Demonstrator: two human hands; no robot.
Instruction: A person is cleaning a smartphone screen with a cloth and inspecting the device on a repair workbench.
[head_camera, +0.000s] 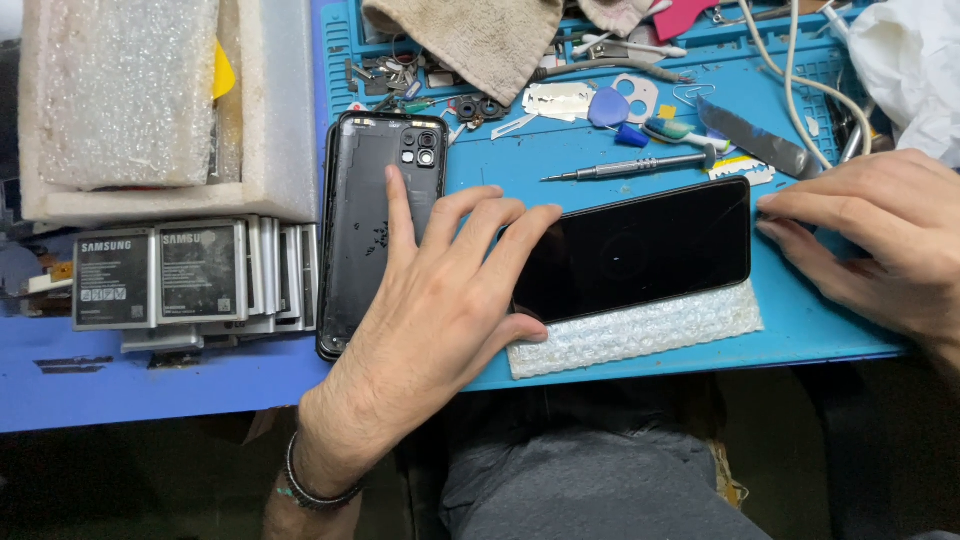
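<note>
A black smartphone (640, 250) lies screen up on a strip of white bubble wrap (640, 335) on the blue work mat (560, 165). My left hand (440, 300) rests flat with fingers spread, its fingertips touching the phone's left end and its index finger lying over a black phone back cover (365, 240) beside it. My right hand (870, 235) presses its fingertips against the phone's right end. Neither hand grips anything.
A row of grey phone batteries (190, 275) stands at the left, below a white foam box (150, 100). A precision screwdriver (630, 165), blue picks, small parts, a beige cloth (480, 40) and white cables (800, 70) crowd the mat's far side.
</note>
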